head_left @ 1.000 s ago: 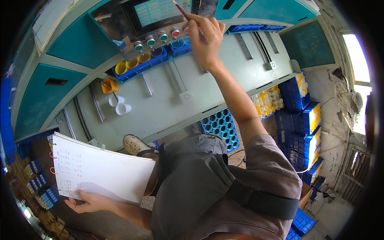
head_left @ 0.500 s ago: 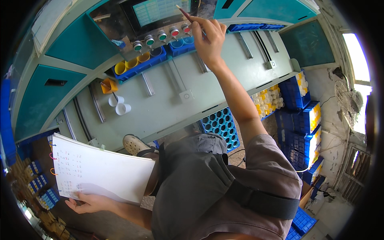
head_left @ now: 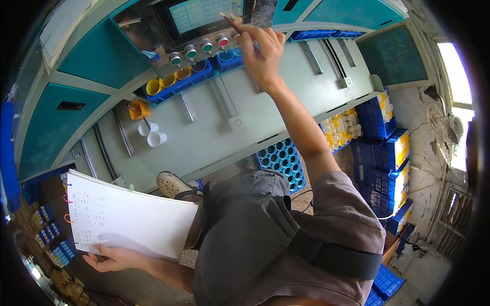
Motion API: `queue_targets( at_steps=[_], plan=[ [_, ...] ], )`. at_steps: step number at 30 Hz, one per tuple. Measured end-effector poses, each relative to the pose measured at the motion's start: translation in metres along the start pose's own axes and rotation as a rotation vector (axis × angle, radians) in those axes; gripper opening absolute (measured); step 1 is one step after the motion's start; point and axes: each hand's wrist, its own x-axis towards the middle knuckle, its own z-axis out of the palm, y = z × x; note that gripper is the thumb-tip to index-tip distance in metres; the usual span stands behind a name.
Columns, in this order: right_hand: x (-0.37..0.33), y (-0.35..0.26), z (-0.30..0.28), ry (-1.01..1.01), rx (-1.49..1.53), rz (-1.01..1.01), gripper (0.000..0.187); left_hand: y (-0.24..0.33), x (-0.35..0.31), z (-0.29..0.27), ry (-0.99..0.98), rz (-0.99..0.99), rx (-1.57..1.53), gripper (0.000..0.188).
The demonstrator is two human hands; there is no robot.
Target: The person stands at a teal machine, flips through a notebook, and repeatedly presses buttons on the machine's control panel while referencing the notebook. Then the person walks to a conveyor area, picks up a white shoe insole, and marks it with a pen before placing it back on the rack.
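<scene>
My right hand is raised in front of the control panel and closed on a slim dark red pencil-like stick. Its pale tip overlaps the lower part of the lit touch screen. Round push buttons, green and red, line the panel under the screen, and my fingers cover part of that row. At the lower left, my left hand holds up an open ring-bound notebook by its near edge. The thumb lies on the page, the other fingers below. Handwritten rows fill the page's left side.
Two white cups and an orange square holder stand on the pale machine bed. Yellow cups sit in a blue bin. Blue crates are stacked at right. A crate of round tubes is below the bed.
My right hand has shifted slightly left and down, drawing the stick's tip lower on the screen. The notebook and my left hand stay in place.
</scene>
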Motion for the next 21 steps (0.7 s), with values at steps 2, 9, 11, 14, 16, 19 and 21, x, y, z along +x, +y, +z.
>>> queue_targets(
  at_steps=[2,9,11,14,16,19,21],
  plan=[
    [-0.004,0.001,-0.003,-0.013,-0.042,0.032,0.01,-0.001,0.0,0.0,0.0,0.021,0.025,0.053],
    [-0.003,-0.002,-0.01,-0.034,-0.044,0.083,0.012,-0.005,0.003,-0.001,-0.01,0.048,0.049,0.054],
    [-0.001,-0.003,-0.012,-0.032,-0.036,0.073,0.013,-0.006,0.003,-0.001,-0.02,0.049,0.028,0.053],
    [-0.001,-0.006,-0.013,-0.068,-0.033,0.069,0.013,-0.006,0.003,-0.001,-0.023,0.053,0.021,0.052],
    [-0.003,-0.007,-0.012,-0.103,-0.023,0.069,0.013,-0.006,0.003,-0.001,-0.019,0.048,0.024,0.052],
    [-0.007,-0.008,-0.008,-0.136,0.009,0.05,0.011,-0.006,0.002,0.0,-0.013,0.039,0.028,0.053],
    [-0.008,-0.009,-0.004,-0.133,0.038,0.013,0.01,-0.007,0.002,0.0,-0.012,0.044,0.027,0.053]
  ],
)
